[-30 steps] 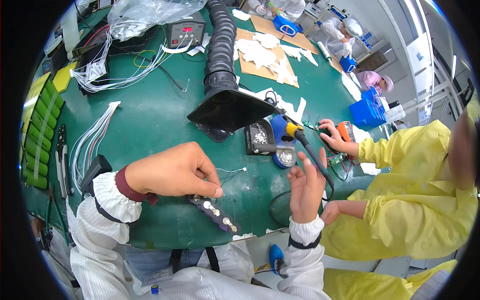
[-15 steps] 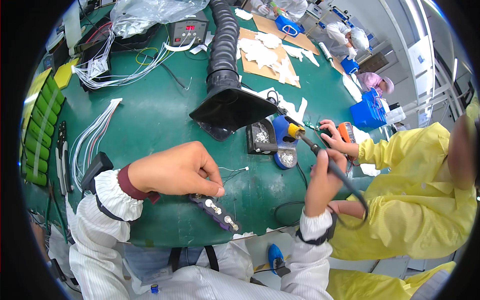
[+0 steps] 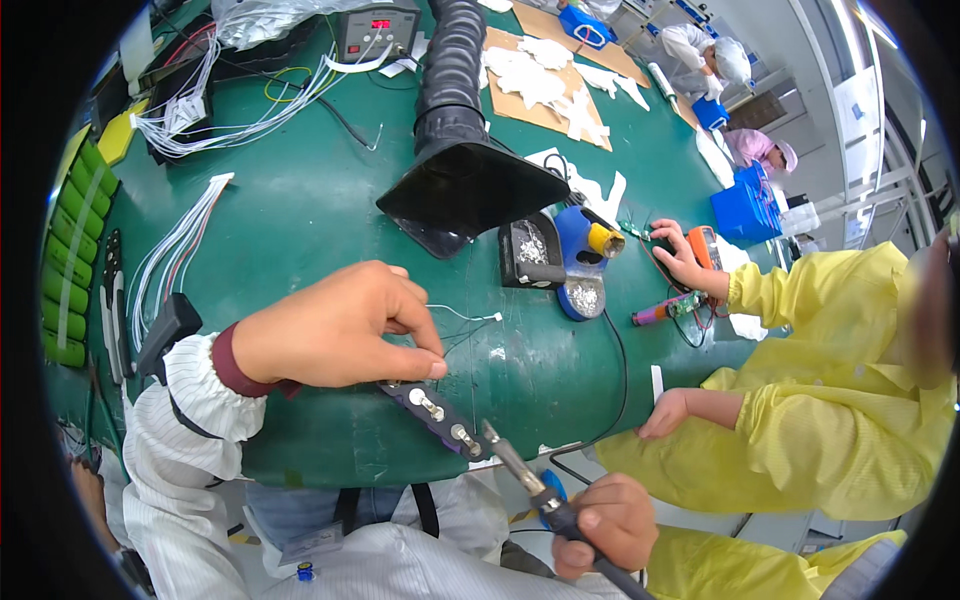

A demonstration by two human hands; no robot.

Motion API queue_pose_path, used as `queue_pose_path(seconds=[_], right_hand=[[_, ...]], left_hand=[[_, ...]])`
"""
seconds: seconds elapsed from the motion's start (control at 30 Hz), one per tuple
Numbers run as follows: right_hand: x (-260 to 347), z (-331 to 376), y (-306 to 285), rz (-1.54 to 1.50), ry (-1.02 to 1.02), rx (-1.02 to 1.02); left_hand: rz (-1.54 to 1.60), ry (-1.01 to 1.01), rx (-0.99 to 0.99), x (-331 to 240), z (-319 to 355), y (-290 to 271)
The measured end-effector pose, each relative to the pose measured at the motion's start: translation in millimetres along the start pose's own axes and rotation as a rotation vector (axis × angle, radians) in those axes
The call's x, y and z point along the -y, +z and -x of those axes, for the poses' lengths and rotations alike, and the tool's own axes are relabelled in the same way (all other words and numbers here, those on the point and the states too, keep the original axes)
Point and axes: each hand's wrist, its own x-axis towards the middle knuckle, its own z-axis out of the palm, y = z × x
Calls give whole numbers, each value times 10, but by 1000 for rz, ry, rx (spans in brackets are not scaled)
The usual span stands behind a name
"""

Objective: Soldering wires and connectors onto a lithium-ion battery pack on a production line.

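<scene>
Two hands flank one dark battery strip (image 3: 437, 421) near the green table's (image 3: 300, 190) near edge.
Its long axis slants from beneath the left hand's (image 3: 345, 325) fingertips down rightward to the soldering iron (image 3: 520, 470), tip just beside the lower end, contact unclear. The right hand (image 3: 612, 525), nearer that end, is curled round the handle; left thumb and forefinger meet, anything pinched between them hidden.

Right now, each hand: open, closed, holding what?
Left hand: thumb and finger pinched over the dark strip; anything held can't be told.
Right hand: closed around the soldering iron.
</scene>
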Motion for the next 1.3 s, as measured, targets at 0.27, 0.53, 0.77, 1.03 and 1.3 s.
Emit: queue_pose_path(seconds=[0.27, 0.53, 0.77, 1.03, 1.3], right_hand=[[164, 36, 275, 64, -8, 79], [196, 129, 451, 117, -20, 93], [200, 129, 543, 98, 6, -33], [179, 169, 604, 95, -5, -68], [175, 179, 633, 97, -20, -82]], left_hand=[[112, -23, -2, 47, 32, 72], [37, 42, 4, 113, 60, 88], [71, 11, 14, 126, 65, 116], [108, -14, 6, 149, 61, 132], [129, -14, -6, 166, 57, 145]])
